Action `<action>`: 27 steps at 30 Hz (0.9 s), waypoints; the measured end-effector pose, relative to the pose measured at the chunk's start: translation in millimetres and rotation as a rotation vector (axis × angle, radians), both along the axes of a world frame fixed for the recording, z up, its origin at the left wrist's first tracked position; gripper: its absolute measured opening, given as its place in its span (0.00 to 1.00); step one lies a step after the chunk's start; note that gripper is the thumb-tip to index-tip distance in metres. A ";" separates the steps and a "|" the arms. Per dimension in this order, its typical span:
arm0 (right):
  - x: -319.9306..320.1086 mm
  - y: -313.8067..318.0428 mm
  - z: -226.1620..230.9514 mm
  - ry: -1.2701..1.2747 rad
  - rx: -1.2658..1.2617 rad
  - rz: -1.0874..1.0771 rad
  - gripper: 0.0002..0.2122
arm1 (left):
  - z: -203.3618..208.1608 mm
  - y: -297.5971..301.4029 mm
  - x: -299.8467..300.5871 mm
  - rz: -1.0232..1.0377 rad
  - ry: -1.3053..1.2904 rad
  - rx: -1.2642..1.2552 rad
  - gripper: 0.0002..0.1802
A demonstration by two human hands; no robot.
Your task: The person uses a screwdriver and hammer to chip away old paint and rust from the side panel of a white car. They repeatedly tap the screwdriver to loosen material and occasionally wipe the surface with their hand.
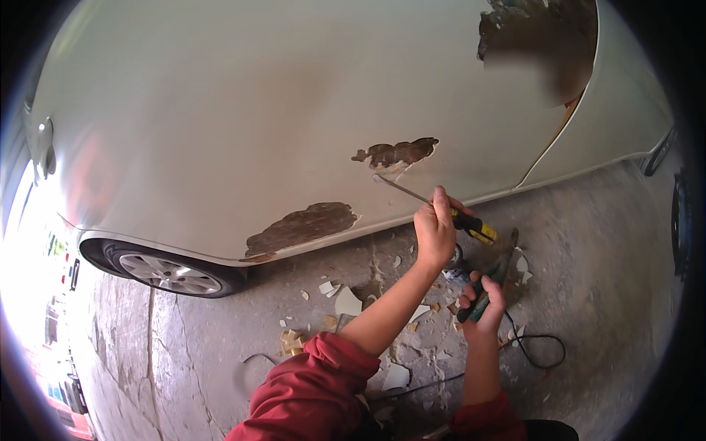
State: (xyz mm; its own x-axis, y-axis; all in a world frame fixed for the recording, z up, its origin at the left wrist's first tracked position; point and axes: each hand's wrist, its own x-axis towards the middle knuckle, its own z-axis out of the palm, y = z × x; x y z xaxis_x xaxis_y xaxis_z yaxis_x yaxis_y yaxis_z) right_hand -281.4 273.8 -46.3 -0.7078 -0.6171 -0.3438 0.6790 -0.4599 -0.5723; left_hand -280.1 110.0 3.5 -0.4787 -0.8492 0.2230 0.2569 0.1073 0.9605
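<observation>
My left hand is closed round a screwdriver with a black and yellow handle. Its flat tip rests at the pale car panel, just below a small brown patch where the coating has come off. Lower and to the right, my right hand grips a green-handled tool. This tool's brownish far end points up toward the screwdriver handle; blur hides its exact kind. Behind the hands, a power tool lies partly hidden on the floor.
Larger bare patches show on the panel's lower edge and upper right. A wheel stands at the left. Broken pale chips litter the concrete floor. A black cable loops near my right forearm.
</observation>
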 end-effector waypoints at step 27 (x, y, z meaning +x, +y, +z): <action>-5.4 5.9 -8.4 -0.134 0.048 -0.027 0.06 | 2.5 6.2 7.2 0.135 -0.141 -0.101 0.35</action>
State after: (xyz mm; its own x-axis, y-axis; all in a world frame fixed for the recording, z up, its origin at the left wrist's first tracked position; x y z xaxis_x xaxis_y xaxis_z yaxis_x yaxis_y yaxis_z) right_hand -286.9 279.7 -54.7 -0.6697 -0.5789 -0.4652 0.7385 -0.4534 -0.4990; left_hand -272.9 116.2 6.1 -0.3942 -0.8847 0.2488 0.0979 0.2288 0.9685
